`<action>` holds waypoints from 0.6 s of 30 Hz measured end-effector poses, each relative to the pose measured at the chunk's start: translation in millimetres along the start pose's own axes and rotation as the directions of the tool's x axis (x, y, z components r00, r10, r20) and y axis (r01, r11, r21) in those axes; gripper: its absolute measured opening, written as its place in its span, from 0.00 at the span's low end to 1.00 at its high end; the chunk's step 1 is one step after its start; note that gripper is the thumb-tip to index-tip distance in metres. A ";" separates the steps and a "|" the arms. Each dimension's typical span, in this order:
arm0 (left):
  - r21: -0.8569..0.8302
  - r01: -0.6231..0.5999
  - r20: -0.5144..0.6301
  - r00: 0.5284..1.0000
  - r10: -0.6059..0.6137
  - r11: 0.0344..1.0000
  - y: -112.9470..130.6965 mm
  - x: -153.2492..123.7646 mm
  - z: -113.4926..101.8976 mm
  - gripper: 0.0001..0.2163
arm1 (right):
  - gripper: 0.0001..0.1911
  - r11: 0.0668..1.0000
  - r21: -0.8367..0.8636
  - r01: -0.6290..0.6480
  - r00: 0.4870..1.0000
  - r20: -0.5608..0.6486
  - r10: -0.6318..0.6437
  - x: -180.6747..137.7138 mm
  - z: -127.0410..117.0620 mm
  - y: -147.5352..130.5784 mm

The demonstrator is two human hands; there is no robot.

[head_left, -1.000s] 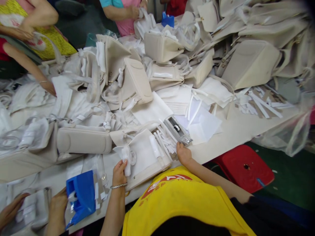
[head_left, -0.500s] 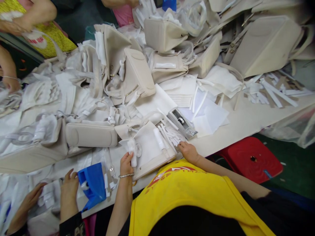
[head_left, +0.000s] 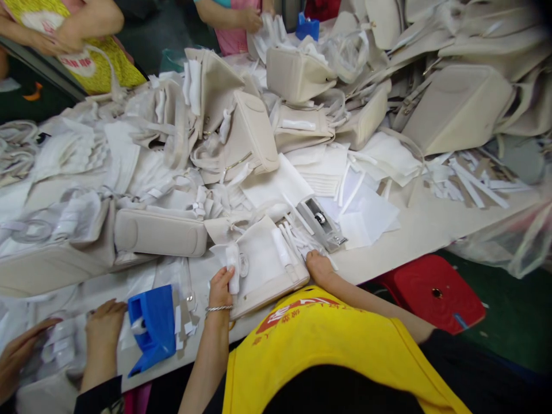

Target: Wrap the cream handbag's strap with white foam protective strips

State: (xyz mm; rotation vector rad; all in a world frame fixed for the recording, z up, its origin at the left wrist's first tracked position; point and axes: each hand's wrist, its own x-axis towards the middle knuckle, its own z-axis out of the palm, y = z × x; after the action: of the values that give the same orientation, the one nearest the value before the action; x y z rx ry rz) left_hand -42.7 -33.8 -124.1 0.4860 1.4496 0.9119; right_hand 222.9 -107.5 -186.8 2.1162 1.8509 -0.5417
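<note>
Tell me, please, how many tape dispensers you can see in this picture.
3 visible: the grey dispenser beyond the right hand, the near blue dispenser left of the left hand, and, apparently, the far blue dispenser at top centre. Others may be hidden among the bags.

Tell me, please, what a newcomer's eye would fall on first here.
Likely the yellow apron at bottom centre, then the pale bag lying between the left hand and the right hand. The red stool at right and blue tape dispenser at lower left also stand out.
</note>
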 end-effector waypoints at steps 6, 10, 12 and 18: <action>-0.038 0.036 0.006 0.999 -0.036 0.999 2.2 -1.2 1.5 0.18 | 0.14 1.000 0.008 -0.029 1.000 -0.005 0.029 -0.2 5.8 -5.4; -0.038 0.049 -0.007 0.999 -0.050 0.998 2.8 0.3 2.2 0.17 | 0.12 0.999 0.018 -0.050 0.997 -0.052 0.051 -1.3 8.0 -3.8; -0.035 0.051 0.007 0.999 -0.051 0.998 1.7 2.2 1.3 0.17 | 0.12 0.999 0.017 -0.038 0.995 -0.086 0.039 -2.9 9.2 -2.4; -0.047 0.029 0.015 0.999 -0.028 0.998 -1.7 3.8 -0.2 0.16 | 0.11 0.996 0.058 -0.061 0.997 -0.051 0.064 -3.5 14.9 0.4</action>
State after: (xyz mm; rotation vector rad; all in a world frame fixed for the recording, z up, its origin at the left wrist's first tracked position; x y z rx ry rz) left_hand -43.0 -31.9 -127.8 0.4352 1.4158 0.9158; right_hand 221.4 -117.2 -198.5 2.2379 1.8106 -0.5345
